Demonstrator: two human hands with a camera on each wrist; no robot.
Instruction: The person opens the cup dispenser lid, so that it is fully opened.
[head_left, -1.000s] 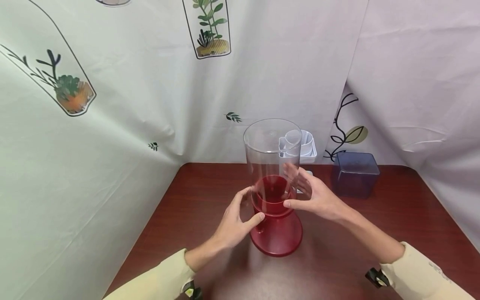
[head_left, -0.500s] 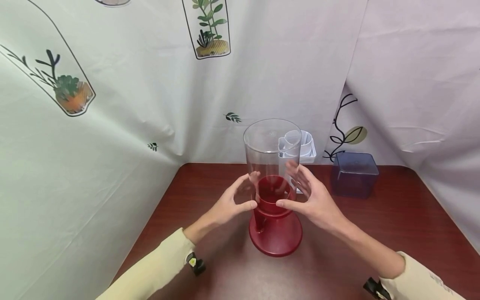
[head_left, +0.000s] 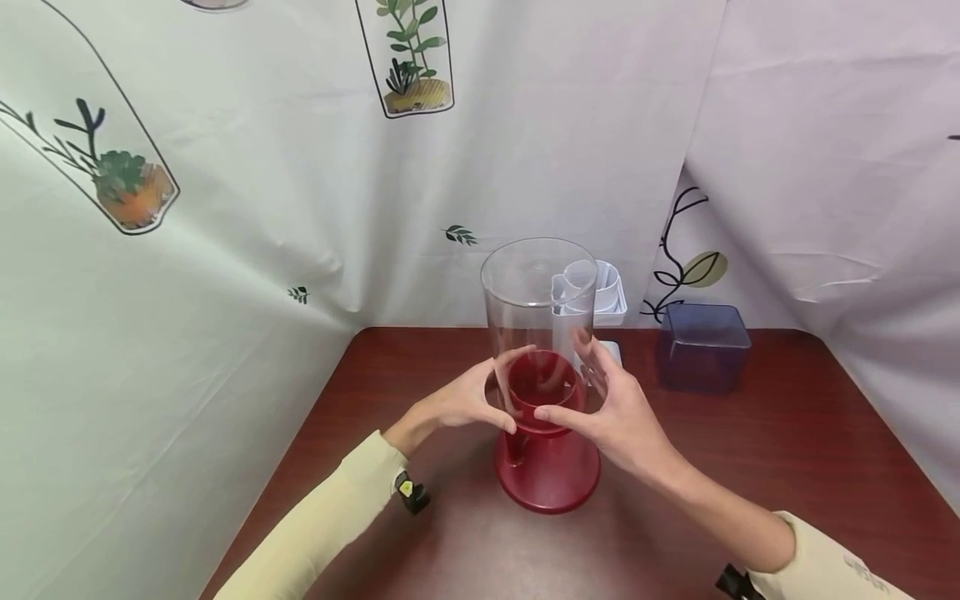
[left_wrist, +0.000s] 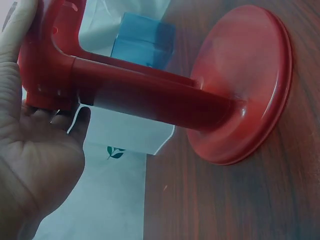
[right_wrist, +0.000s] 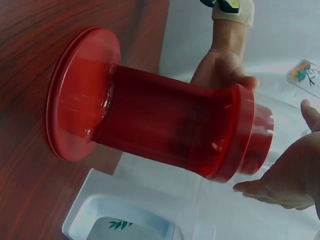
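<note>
Clear cylinder [head_left: 525, 321], left hand [head_left: 467, 398] further around

Red pedestal [head_left: 551, 479]: moulded plastic by appearance, opaque, smooth and glossy, showing bright highlights. Clear cylinder [head_left: 525, 327]: transparent, smooth and shiny; whether glass or plastic cannot be determined. Counter [head_left: 795, 450]: dark reddish-brown wood grain, smooth, semi-gloss, with a broad pale reflection toward the near side; solid wood or laminate could not be established. Blue box [head_left: 703, 358]: translucent plastic, smooth-walled, with a light sheen. White holder [head_left: 611, 293]: opaque plastic by appearance, smooth, low sheen. Backdrop sheet [head_left: 570, 142]: thin, flexible, cloth-like, printed, largely matt, visibly creased. Sleeves [head_left: 322, 517]: cream cloth, matt, softly folded.
</note>
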